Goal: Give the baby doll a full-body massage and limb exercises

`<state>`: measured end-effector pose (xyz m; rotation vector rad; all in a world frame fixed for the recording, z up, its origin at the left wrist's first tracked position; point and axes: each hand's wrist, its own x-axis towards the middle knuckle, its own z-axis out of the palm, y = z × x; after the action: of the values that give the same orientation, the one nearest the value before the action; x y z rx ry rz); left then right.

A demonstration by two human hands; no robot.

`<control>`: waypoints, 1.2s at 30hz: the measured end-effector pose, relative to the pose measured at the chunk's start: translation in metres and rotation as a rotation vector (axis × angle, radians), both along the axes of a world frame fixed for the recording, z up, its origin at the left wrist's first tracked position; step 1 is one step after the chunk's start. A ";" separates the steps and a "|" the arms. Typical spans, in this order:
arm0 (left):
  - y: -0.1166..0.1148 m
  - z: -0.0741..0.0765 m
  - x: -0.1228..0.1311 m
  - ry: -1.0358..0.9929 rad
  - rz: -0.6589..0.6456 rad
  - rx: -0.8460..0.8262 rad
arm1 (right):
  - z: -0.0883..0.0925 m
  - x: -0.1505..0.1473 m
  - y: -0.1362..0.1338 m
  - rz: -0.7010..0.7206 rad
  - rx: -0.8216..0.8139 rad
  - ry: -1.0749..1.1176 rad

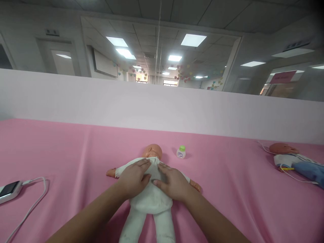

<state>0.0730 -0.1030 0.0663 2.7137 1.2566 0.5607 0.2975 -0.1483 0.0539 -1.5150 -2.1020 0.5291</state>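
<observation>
A baby doll (pixel 152 200) with a white cloth body lies on its back on the pink sheet, its head at the far end and its arms spread out. My left hand (pixel 135 177) rests flat on the left side of its upper chest, fingers stretched toward the neck. On the right side of the chest lies my right hand (pixel 174 182), also flat with the thumb apart. Both thumbs point inward without meeting. Just beyond the doll's right-hand side stands a small clear bottle (pixel 181 153) with a green cap.
Pink sheeting (pixel 222 189) covers the table up to a low white wall (pixel 162 104) with glass above it. At the left edge sits a white device (pixel 11 191) with a dark screen and a white cable (pixel 37 201). A second doll (pixel 301 163) in blue and white lies far right with thin tubing.
</observation>
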 end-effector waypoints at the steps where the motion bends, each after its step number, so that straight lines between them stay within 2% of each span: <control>1: 0.002 0.000 0.003 0.007 -0.005 -0.004 | 0.000 0.000 0.002 0.011 -0.006 -0.002; 7: -0.002 -0.017 0.011 0.012 -0.031 -0.062 | -0.017 -0.003 0.001 0.048 -0.047 0.046; 10: -0.001 -0.008 0.008 0.029 -0.017 -0.070 | -0.018 0.000 0.002 0.053 -0.039 0.084; 13: 0.010 0.006 0.006 0.063 0.024 -0.049 | -0.009 0.004 0.010 0.018 -0.005 0.119; 15: 0.018 0.009 0.008 0.059 0.023 -0.017 | -0.005 0.004 0.016 -0.009 0.014 0.124; 17: 0.023 0.002 0.012 0.049 -0.021 0.012 | -0.004 0.002 0.020 -0.018 0.018 0.121; 19: 0.023 -0.012 0.016 0.046 -0.068 0.035 | -0.006 0.000 0.021 -0.018 0.007 0.119; 22: 0.020 -0.028 0.017 0.032 -0.078 0.058 | -0.014 -0.001 0.020 -0.030 -0.009 0.125; 29: 0.027 -0.028 0.001 0.094 -0.006 0.161 | -0.021 0.006 0.025 -0.127 0.047 0.071; 34: 0.030 -0.040 0.002 0.057 0.011 0.084 | -0.017 0.006 0.028 -0.041 0.015 0.028; 36: 0.030 -0.046 0.004 0.012 0.026 0.044 | -0.016 0.006 0.029 -0.048 0.006 0.021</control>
<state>0.0771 -0.0730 0.0207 2.7441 1.2997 0.5821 0.3034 -0.1196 0.0376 -1.5459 -2.0442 0.5182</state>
